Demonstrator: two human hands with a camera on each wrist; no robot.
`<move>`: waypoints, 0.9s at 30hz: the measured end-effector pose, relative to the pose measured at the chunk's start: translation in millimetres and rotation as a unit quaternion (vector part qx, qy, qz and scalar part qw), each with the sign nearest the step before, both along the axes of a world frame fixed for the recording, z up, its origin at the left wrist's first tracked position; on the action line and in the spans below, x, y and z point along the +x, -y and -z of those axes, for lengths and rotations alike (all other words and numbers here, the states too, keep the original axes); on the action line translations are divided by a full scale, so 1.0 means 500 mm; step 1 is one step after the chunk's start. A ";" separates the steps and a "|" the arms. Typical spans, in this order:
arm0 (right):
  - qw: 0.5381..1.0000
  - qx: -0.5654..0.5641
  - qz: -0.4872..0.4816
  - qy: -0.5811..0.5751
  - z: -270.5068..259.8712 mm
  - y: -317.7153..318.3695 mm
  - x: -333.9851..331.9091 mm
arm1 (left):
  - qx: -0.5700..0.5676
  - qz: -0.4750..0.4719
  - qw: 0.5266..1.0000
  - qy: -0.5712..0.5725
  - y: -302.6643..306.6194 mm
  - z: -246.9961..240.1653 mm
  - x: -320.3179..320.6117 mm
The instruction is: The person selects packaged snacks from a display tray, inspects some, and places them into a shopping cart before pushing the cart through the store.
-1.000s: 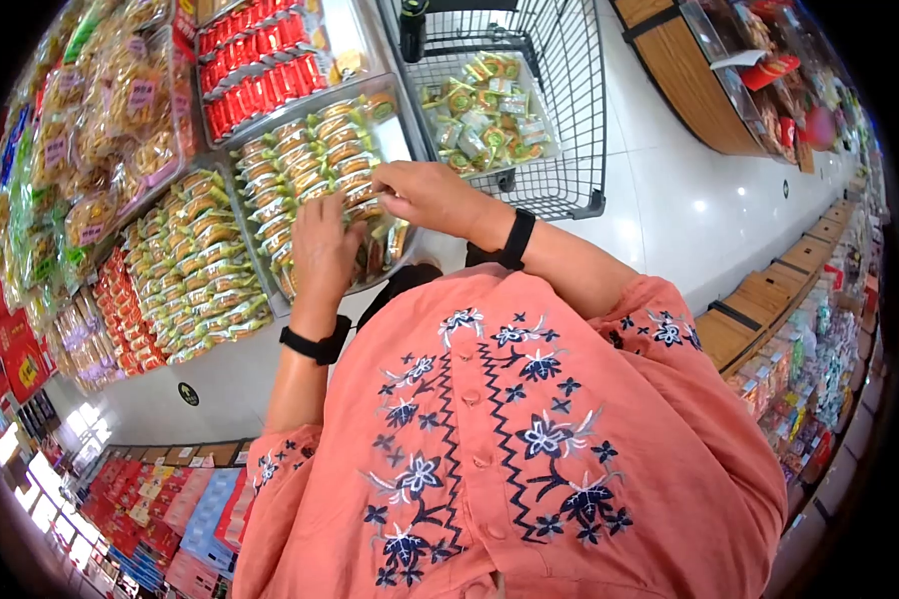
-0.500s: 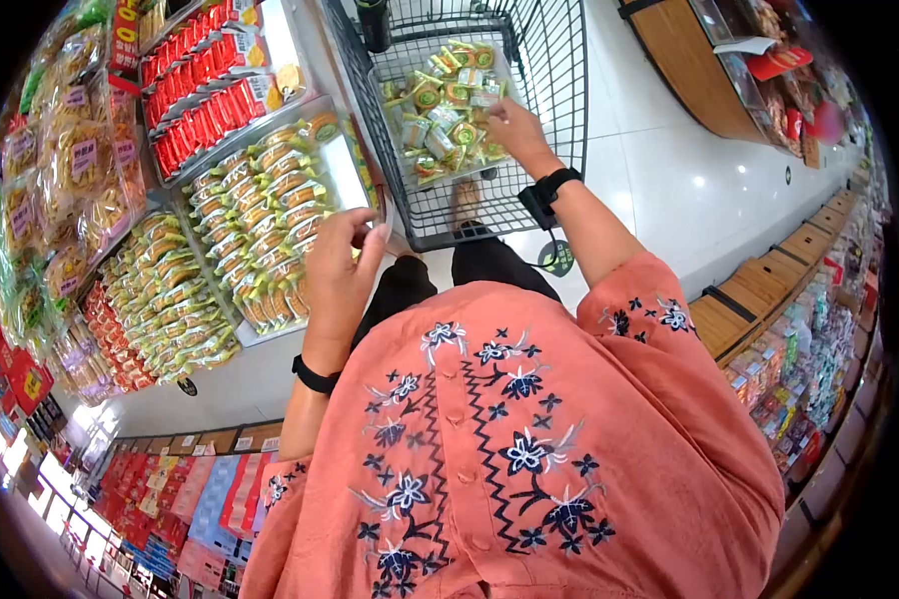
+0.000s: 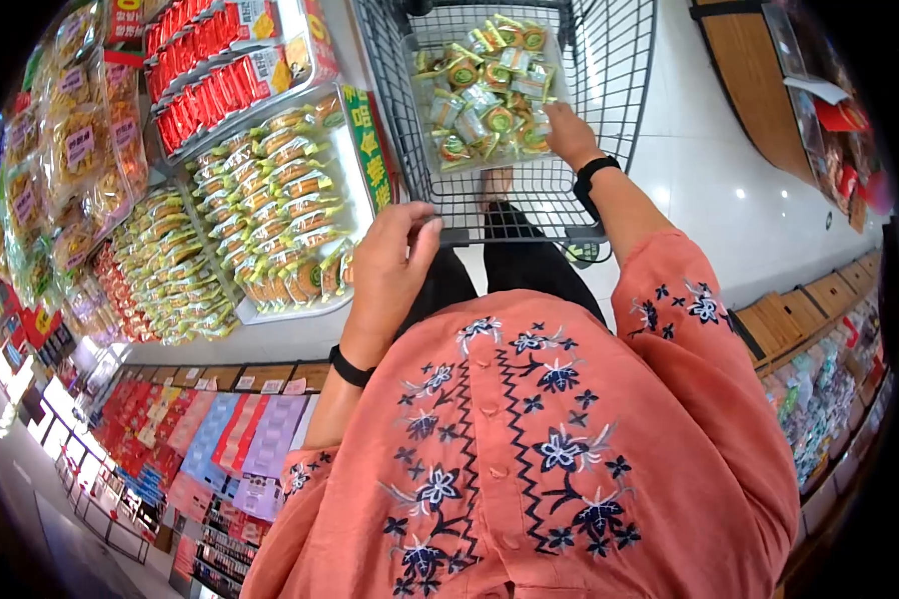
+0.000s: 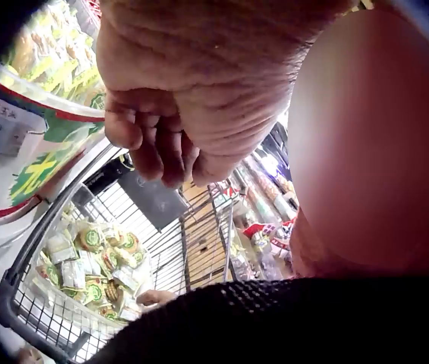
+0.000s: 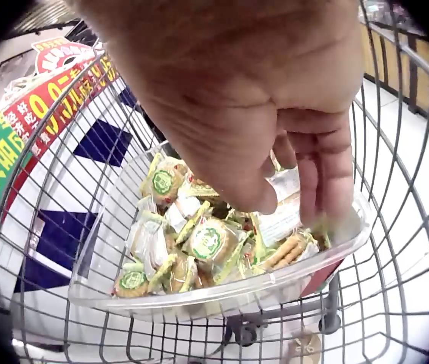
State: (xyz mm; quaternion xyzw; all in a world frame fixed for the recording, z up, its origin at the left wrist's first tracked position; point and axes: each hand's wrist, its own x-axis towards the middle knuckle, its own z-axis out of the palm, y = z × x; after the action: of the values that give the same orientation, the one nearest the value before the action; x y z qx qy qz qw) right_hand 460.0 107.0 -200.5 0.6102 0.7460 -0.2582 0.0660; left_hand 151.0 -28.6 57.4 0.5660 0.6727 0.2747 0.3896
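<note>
A clear plastic tub [image 3: 524, 160] of green-labelled wrapped biscuits [image 3: 499, 75] sits in the wire cart. My right hand [image 3: 574, 138] is over its right side; in the right wrist view the right hand's [image 5: 252, 114] nearly straight fingers point down at the packets beside the tub's rim [image 5: 351, 243], and whether they touch is unclear. My left hand [image 3: 395, 265], loosely bent and holding nothing, hovers between the display tray [image 3: 355, 225] and the cart's near edge. The left wrist view shows the left hand's [image 4: 191, 91] relaxed fingers above the cart.
The wire cart [image 3: 634, 110] stands in front of my legs. On the left are rows of wrapped biscuits [image 3: 305, 190], red packets [image 3: 215, 95] and hanging snack bags [image 3: 80, 150]. A wooden counter [image 3: 754, 90] stands at the right.
My right hand has moved from the display tray to the tub in the cart. The left hand has come off the tray's packets and now hovers beside it. The head view has shifted.
</note>
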 end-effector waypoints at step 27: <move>0.996 0.083 -0.021 0.000 0.050 0.015 0.000 | -0.026 0.037 0.998 -0.038 0.040 0.007 0.004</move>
State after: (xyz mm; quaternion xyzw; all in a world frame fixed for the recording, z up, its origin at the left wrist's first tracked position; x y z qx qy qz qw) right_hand 460.1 99.5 -225.8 0.5977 0.7776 -0.1939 0.0206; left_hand 152.9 -48.5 54.1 0.5902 0.6724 0.2205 0.3886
